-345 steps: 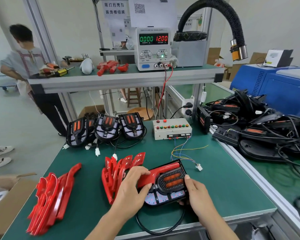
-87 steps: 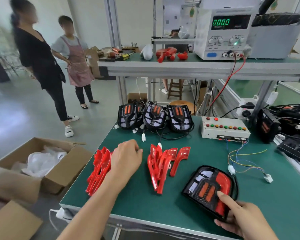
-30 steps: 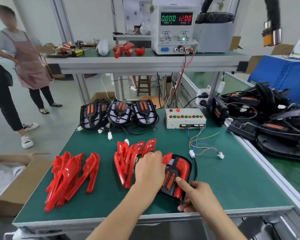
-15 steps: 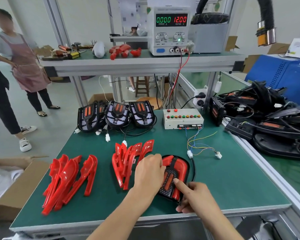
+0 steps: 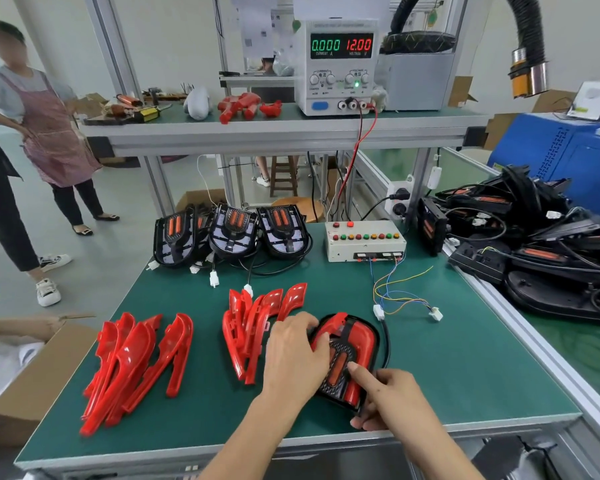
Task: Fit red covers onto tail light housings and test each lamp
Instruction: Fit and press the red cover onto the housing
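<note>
Both hands are down on the tail light housing (image 5: pixel 347 358), close to the table's (image 5: pixel 465 368) near edge, right of middle. Its long axis runs from the near edge toward the far one, tilted slightly right. The left hand (image 5: pixel 297 355) curls over its left flank, pressing the red cover (image 5: pixel 362 344); the right hand (image 5: pixel 388 396) pinches the near-right corner, forefinger stretched onto the face. The loose connector (image 5: pixel 378 311) lies just beyond, toward the far edge, so the right hand looks nearer for plugging in.
</note>
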{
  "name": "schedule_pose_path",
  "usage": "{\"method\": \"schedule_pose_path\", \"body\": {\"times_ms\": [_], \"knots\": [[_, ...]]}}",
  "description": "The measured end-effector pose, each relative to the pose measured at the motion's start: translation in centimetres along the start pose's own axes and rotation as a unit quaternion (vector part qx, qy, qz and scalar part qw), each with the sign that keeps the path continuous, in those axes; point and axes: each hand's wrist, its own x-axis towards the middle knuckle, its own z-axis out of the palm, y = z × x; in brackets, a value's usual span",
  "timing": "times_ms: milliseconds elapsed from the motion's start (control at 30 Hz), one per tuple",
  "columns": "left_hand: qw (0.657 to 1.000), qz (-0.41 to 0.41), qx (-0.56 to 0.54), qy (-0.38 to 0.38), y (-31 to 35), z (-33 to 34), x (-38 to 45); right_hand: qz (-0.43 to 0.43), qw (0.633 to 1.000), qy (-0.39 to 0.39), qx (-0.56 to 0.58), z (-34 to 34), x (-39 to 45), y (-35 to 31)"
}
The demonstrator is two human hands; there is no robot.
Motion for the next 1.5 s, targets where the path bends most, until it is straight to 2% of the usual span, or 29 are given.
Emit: {"method": "schedule_pose_path", "body": {"times_ms": [100,233,300,367,433,467,567,633,700,767,800,867,933,967,1000,1067,1133,1300,1500], "knots": [[0.998,-0.046,-0.016,0.037,-0.3,-0.7,-1.8,0.010,1.000,0.000,0.019,-0.1,-0.1,-0.1],[0.991,-0.123,-0.048,-0.013,-1.0,-0.8,-4.0,0.016,0.998,0.009,0.057,-0.1,-0.4,-0.3],[0.980,-0.162,-0.105,-0.043,-1.1,-0.6,-4.2,0.008,0.998,0.012,0.060,0.2,-0.5,-0.5],[0.946,-0.216,-0.234,-0.063,-0.8,-0.2,-4.0,0.000,0.998,0.014,0.053,0.5,-0.6,-0.6],[0.894,-0.257,-0.364,-0.043,-0.6,0.6,-3.7,-0.001,0.999,0.019,0.040,1.0,-0.7,-0.6],[0.884,-0.263,-0.387,-0.022,-0.6,0.9,-3.5,0.000,0.999,0.017,0.032,1.3,-0.7,-0.6],[0.882,-0.250,-0.398,0.024,-0.5,1.5,-3.1,0.007,1.000,-0.006,0.011,1.7,-0.7,-0.6],[0.883,-0.243,-0.401,0.023,-0.7,1.7,-2.9,0.018,0.999,-0.028,-0.003,1.5,-0.5,-0.8],[0.888,-0.227,-0.400,0.015,-1.0,1.7,-2.8,0.046,0.993,-0.094,-0.045,0.7,-0.7,-1.0],[0.889,-0.206,-0.409,-0.002,-1.4,1.6,-2.7,0.030,0.985,-0.139,-0.098,-0.5,-0.8,-1.5],[0.889,-0.198,-0.412,-0.013,-1.7,1.5,-2.6,-0.009,0.989,-0.115,-0.098,-1.1,-0.7,-1.9],[0.892,-0.185,-0.411,-0.039,-2.0,1.3,-2.6,-0.120,0.991,0.021,-0.052,-2.5,0.3,-2.5],[0.899,-0.174,-0.397,-0.062,-2.5,1.3,-2.6,-0.238,0.953,0.171,-0.077,-3.8,1.8,-3.4],[0.903,-0.169,-0.389,-0.067,-2.7,1.4,-2.6,-0.269,0.929,0.209,-0.146,-4.3,2.6,-4.1],[0.906,-0.165,-0.383,-0.070,-2.9,1.5,-2.6,-0.279,0.910,0.206,-0.228,-4.5,3.2,-4.5],[0.905,-0.157,-0.387,-0.078,-3.1,1.4,-2.5,-0.246,0.887,0.135,-0.366,-4.5,4.4,-4.9],[0.897,-0.146,-0.406,-0.092,-3.1,1.2,-2.3,-0.216,0.868,0.090,-0.439,-4.3,5.1,-5.0],[0.890,-0.131,-0.422,-0.114,-3.6,1.2,-2.0,-0.223,0.834,0.093,-0.497,-4.2,5.3,-5.3],[0.883,-0.129,-0.434,-0.126,-4.4,1.2,-2.0,-0.197,0.869,0.049,-0.452,-4.1,5.7,-5.3]]}}
